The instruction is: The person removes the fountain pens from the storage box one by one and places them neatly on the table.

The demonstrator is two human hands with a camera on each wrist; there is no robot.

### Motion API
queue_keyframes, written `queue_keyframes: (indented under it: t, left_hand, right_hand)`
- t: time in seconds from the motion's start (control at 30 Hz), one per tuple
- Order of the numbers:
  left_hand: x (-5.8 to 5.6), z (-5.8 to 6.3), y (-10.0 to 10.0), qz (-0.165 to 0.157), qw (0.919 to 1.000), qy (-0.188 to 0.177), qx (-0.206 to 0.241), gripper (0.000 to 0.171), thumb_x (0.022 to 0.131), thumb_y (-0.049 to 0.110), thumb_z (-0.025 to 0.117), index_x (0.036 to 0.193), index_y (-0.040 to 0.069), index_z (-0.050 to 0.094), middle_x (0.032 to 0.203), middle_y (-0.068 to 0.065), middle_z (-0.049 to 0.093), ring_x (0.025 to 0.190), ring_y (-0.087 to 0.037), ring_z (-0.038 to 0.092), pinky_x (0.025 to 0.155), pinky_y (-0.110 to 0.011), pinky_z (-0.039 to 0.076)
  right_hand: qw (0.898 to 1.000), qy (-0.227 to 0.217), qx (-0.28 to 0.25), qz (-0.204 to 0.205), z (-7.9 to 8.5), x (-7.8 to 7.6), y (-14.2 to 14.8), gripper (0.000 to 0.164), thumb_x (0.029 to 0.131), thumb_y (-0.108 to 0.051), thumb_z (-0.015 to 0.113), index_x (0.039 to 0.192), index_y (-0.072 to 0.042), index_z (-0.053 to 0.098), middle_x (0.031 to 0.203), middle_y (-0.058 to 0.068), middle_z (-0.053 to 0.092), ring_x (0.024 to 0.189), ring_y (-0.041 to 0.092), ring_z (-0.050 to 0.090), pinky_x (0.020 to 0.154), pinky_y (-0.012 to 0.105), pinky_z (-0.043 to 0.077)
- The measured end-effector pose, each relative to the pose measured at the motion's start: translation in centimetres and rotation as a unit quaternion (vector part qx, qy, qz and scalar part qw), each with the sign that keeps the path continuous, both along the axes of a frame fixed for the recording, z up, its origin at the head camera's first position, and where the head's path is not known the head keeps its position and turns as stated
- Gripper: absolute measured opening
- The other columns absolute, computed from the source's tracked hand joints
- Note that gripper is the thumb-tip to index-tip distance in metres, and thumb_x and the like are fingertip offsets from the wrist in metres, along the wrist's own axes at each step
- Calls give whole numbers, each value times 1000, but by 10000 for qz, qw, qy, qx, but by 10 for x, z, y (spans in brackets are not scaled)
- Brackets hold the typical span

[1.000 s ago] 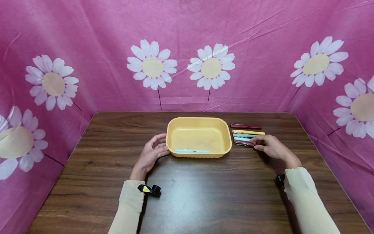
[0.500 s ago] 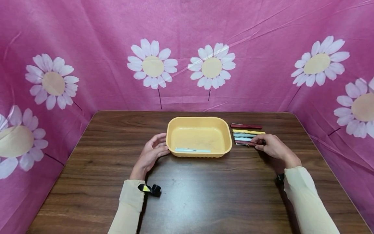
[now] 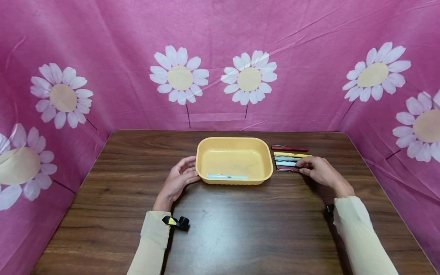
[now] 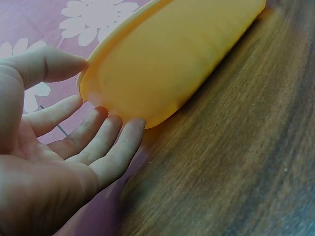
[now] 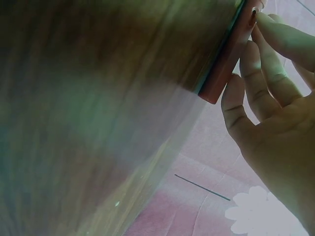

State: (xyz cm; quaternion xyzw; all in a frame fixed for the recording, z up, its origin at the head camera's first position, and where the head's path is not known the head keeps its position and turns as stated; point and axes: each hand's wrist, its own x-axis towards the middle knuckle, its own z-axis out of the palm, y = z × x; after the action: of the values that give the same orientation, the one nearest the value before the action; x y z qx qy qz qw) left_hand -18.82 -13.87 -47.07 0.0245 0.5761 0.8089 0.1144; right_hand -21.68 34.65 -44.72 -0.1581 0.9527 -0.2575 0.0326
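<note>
In the head view, a yellow tray [image 3: 234, 182] stands toward the back of the table with one pale blue pen [image 3: 227, 176] lying along its near side. My left hand [image 3: 177, 181] touches the tray's left end; the left wrist view shows relaxed, spread fingers [image 4: 110, 135] and the thumb against its wall. To the tray's right, my right hand [image 3: 323, 173] pinches the right part of a dark red pen [image 3: 283, 168], the nearest of a row. Behind it lie a light blue pen [image 3: 286, 163], a teal pen [image 3: 283, 158] and a yellow pen [image 3: 290, 154].
Another dark red pen [image 3: 290, 148] lies apart behind the row. The brown wooden table [image 3: 220, 229] extends toward the person. A pink flowered cloth [image 3: 213, 114] surrounds its back and sides.
The nearest dark red pen has shifted slightly right and straightened beside the others, the right hand moving a little with it. My left hand and the tray keep their places.
</note>
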Motion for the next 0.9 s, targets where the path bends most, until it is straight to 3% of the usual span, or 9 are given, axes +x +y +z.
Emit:
queue_keyframes:
  t: [0.33, 0.67, 0.9]
  left_hand:
    - [0, 0, -1, -11, 10000, -6, -45, 62, 89, -15, 57, 148, -9, 37, 136, -31, 42, 109, -26, 61, 90, -34, 59]
    - [0, -1, 0, -48, 10000, -27, -59, 63, 90, -15, 57, 149, -9, 36, 138, -31, 42, 110, -25, 60, 92, -35, 58]
    - [0, -1, 0, -36, 10000, -16, -38, 62, 90, -15, 57, 149, -8, 37, 136, -30, 43, 109, -25, 61, 92, -36, 58]
  right_hand:
    - [9997, 134, -168, -103, 5, 0, -5, 13, 94, -10, 73, 105, -6, 75, 97, 7, 73, 92, 23, 64, 82, 42, 51]
    - [9979, 241, -501, -328, 13, 1, -19, 18, 95, -14, 72, 110, -5, 73, 105, 12, 71, 90, 25, 57, 78, 37, 47]
    - [9942, 216, -987, -375, 23, 3, -41, 18, 95, -13, 72, 108, -2, 73, 100, 12, 70, 77, 22, 60, 65, 25, 50]
